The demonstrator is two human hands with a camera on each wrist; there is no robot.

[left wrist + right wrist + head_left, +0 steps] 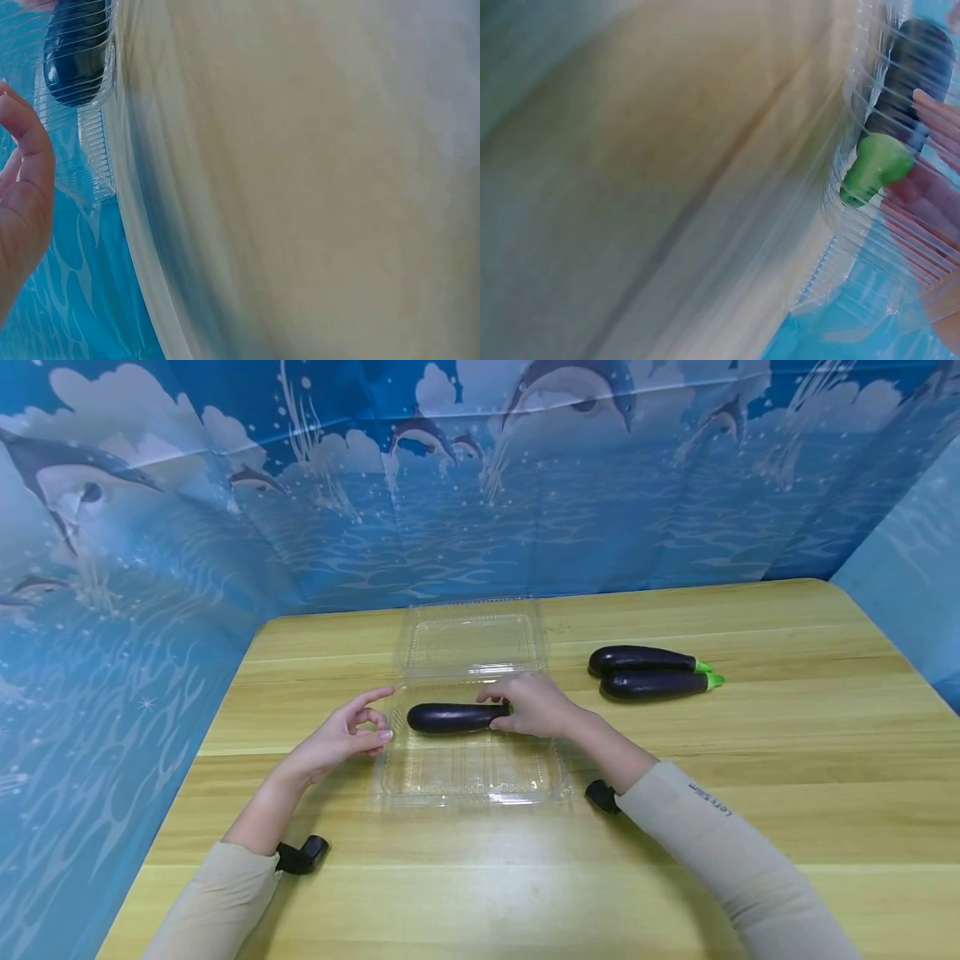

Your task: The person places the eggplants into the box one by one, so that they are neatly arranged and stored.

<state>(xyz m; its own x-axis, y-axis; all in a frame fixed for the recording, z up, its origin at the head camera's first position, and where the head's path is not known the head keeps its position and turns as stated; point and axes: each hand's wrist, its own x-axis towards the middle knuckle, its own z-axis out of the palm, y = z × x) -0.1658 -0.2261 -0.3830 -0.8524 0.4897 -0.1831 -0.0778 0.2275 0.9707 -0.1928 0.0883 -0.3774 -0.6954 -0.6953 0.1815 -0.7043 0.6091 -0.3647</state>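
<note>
A dark purple eggplant (pixel 450 718) with a green stem lies crosswise in the back part of a clear plastic clamshell container (pixel 472 781), whose lid is folded open away from me. My right hand (pixel 536 706) holds the eggplant near its stem end, thumb on the near side and fingers on the far side. In the right wrist view the green stem (pixel 877 165) shows through the ribbed clear wall. My left hand (pixel 345 735) is at the container's left edge, index finger extended and the others loosely bent. Whether it touches the rim, I cannot tell.
Two more eggplants (pixel 652 685) lie side by side on the wooden table (pixel 750 793), right of the container, stems pointing right. The container's lid (pixel 472 639) reaches near the table's back edge. A blue dolphin-print cloth (pixel 480 543) hangs behind and at the sides.
</note>
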